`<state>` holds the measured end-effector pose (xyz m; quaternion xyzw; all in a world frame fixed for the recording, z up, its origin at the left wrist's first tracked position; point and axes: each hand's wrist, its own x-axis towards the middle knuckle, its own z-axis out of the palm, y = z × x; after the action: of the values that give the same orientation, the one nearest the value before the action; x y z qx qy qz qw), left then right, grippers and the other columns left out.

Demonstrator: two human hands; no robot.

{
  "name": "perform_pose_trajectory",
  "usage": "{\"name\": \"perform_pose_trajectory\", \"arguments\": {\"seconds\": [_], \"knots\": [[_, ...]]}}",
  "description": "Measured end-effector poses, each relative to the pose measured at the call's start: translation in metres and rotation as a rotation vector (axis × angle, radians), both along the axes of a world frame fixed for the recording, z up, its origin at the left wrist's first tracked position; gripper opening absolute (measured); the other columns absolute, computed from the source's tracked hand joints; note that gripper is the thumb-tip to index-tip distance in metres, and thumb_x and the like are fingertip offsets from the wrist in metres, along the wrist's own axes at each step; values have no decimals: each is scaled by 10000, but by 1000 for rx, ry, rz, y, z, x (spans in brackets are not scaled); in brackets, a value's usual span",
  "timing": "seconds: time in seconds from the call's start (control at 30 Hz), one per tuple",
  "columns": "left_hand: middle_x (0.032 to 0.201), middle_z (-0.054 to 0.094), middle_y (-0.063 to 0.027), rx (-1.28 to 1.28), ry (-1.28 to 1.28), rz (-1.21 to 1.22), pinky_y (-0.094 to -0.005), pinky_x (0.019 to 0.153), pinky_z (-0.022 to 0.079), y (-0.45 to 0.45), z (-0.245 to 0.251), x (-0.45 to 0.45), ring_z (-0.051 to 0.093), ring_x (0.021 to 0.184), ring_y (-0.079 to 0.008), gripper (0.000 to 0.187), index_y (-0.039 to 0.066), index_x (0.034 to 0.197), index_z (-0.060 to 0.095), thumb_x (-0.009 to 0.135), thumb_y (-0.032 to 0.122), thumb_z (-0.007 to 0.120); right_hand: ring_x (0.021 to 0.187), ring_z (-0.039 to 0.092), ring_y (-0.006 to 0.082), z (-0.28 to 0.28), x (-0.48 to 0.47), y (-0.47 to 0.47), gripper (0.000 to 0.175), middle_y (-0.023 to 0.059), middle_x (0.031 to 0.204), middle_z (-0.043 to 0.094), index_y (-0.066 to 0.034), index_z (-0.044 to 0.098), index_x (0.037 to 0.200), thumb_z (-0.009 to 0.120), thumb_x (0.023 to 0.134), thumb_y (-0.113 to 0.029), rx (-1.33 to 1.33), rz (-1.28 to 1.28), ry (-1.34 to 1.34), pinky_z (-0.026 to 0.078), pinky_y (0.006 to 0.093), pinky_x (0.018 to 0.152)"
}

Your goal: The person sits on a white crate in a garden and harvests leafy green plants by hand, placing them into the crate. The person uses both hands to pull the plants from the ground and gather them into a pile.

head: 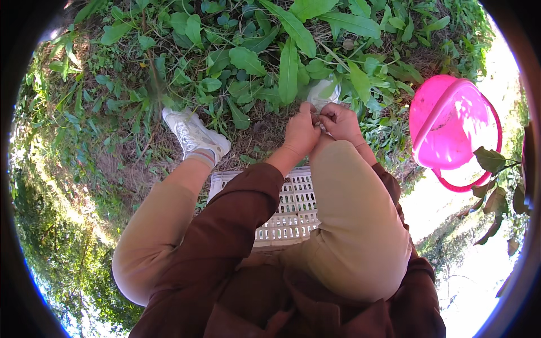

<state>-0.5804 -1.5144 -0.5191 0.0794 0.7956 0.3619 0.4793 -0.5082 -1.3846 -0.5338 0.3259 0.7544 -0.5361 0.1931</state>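
Observation:
My left hand (301,132) and my right hand (340,122) meet over my right ankle, just behind the toe of a white sneaker (324,94). The fingers and thumbs of both are bent in, with the tips close together. A small whitish bit shows between them, but I cannot make out what they pinch. Both hands hide the rear and laces of that shoe. My other white lace-up sneaker (192,133) rests on the ground to the left.
A slatted white plastic crate (287,228) is under me, between my legs. To the right, a pink plastic bucket (448,139) lies tilted, its mouth and handle showing. Leafy green plants (249,63) cover the ground ahead. A leafy twig (496,198) reaches in at the right edge.

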Motion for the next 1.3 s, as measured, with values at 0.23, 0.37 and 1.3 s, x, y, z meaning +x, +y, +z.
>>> {"name": "perform_pose_trajectory", "arguments": {"seconds": [0.23, 0.37, 1.3], "knots": [[888, 643, -243, -80, -14, 6, -474, 763, 489, -1, 11, -3, 618, 870, -428, 357, 47, 1052, 491, 791, 243, 637, 725, 612, 306, -2, 0, 9, 96, 115, 796, 618, -72, 656, 795, 610, 720, -110, 138, 402, 248, 509, 385, 686], [827, 655, -165, -51, 53, 101, -447, 703, 505, -3, 11, 1, 637, 791, -362, 325, 49, 1007, 487, 733, 98, 655, 803, 622, 330, 6, -7, 10, 142, 139, 842, 624, -72, 666, 829, 596, 719, -129, 112, 456, 158, 511, 403, 742], [721, 588, -122, 24, 516, -185, -426, 663, 497, -15, 9, 15, 591, 707, -331, 63, 42, 702, 604, 689, 102, 620, 761, 595, 132, 18, -4, 15, 231, 64, 826, 655, 18, 653, 975, 575, 790, -96, -522, -27, -268, 487, 286, 708]]}}
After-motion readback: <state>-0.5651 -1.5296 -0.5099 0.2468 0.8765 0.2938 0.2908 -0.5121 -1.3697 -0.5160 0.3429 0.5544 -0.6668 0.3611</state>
